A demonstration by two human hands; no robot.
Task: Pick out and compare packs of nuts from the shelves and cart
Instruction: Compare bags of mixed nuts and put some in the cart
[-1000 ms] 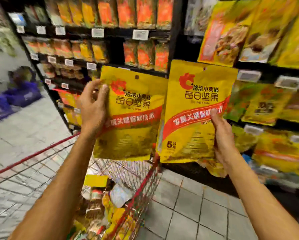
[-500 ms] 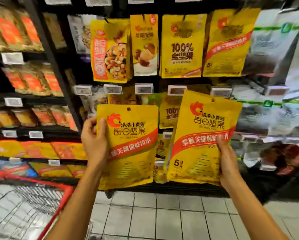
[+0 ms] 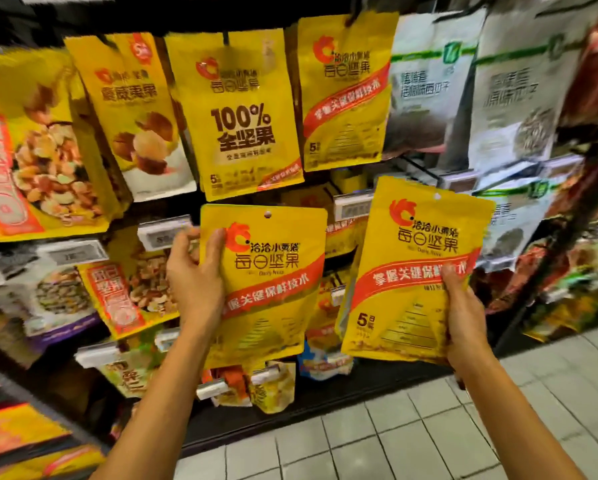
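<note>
- The left hand point(image 3: 195, 282) pinches the left pack point(image 3: 266, 282) by its left edge, thumb on the front, fingers behind.
- The right hand point(image 3: 463, 313) clamps the right pack point(image 3: 418, 268) at its lower right edge, thumb over the red band.
- Both packs stand upright, long axes vertical, side by side and apart, in front of the shelf point(image 3: 290, 407).
- A matching hanging pack point(image 3: 344, 91) sits above and between them, nearer the right hand, I'd judge.
- Glossy yellow foil pouches, flat, slightly crinkled.
</note>
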